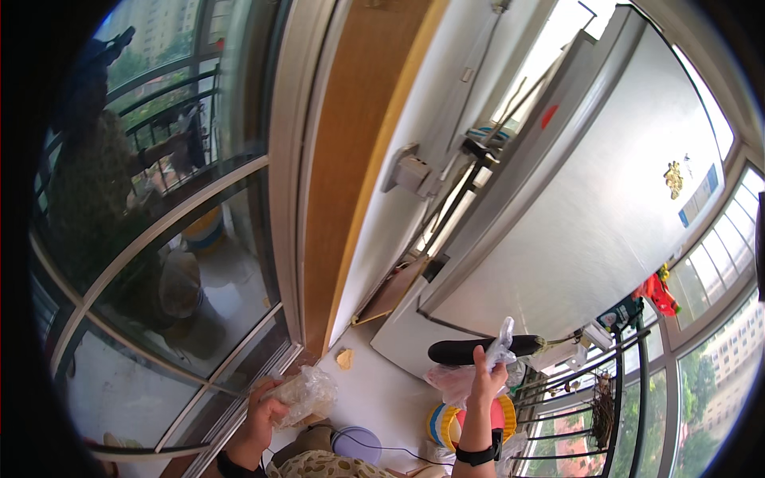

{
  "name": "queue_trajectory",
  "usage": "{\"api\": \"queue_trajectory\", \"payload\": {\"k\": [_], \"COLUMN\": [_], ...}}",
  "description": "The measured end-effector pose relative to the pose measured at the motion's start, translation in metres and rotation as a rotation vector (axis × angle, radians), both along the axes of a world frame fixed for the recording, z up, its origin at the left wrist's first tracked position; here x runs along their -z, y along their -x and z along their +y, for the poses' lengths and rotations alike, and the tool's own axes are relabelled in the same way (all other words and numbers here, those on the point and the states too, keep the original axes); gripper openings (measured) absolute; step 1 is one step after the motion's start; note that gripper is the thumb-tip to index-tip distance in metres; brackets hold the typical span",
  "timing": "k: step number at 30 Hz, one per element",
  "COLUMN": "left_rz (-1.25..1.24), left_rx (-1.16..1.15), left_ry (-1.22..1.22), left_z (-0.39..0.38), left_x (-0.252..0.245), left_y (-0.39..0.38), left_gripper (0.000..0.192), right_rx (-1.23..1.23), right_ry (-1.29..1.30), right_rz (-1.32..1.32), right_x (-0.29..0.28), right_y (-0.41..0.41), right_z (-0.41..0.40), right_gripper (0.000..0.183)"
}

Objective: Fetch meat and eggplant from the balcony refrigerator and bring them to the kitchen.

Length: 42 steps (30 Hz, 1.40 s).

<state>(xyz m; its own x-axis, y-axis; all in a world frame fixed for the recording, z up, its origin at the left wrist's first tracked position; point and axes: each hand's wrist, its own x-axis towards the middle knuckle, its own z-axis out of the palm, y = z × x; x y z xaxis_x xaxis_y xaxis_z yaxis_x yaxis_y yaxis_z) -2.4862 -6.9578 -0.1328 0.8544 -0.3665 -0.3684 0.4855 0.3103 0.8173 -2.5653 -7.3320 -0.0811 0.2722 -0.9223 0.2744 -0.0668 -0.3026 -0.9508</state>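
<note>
My right hand grips a thin clear plastic bag near a long dark eggplant, which lies level across the top of the hand, its stem end to the right. Below the eggplant hangs a pinkish plastic bag, its contents unclear. My left hand is closed around a crumpled clear plastic bag holding something pale brown that I cannot make out. Both hands are low in the view, well apart, in front of a silver refrigerator.
A round striped container stands by the black railing at lower right. A lilac round lid or stool and a cable lie near my legs. A beige scrap is on the floor. Glass doors reflect the balcony at left.
</note>
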Motion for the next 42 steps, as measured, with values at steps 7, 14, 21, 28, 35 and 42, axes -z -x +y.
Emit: {"api": "queue_trajectory", "payload": {"k": [7,14,21,28,35,42], "left_rz": [-0.101,0.012,-0.016,0.018,0.147,-0.013], "left_rx": [-0.122,-0.47,-0.732,-1.147,-1.528,-1.511], "left_ry": [-0.153,-0.02,0.0,0.17,0.147,0.555], "left_z": [0.031,0.069,0.133,0.234,0.359,0.49], "left_x": [-0.014,-0.039,-0.066,-0.055,-0.055,-0.058], "left_y": [0.042,0.135,0.22,0.32,0.403,0.455], "left_gripper": [0.045,0.048,0.051,0.045,0.047,0.055], "right_rx": [-0.147,-0.413,-0.813,-1.359,-1.804,-2.304], "right_ry": [-0.117,-0.218,-0.164,-0.114,-0.103,-0.048], "right_rz": [0.063,0.078,0.187,0.269,0.323,0.304], "right_x": [0.007,0.009,0.021,0.025,0.022,0.015], "right_y": [0.022,0.061,0.077,0.096,0.118,0.147], "right_z": [0.035,0.078,0.138,0.288,0.484,0.698], "right_gripper": [0.033,0.042,0.045,0.048,0.039,0.042]}}
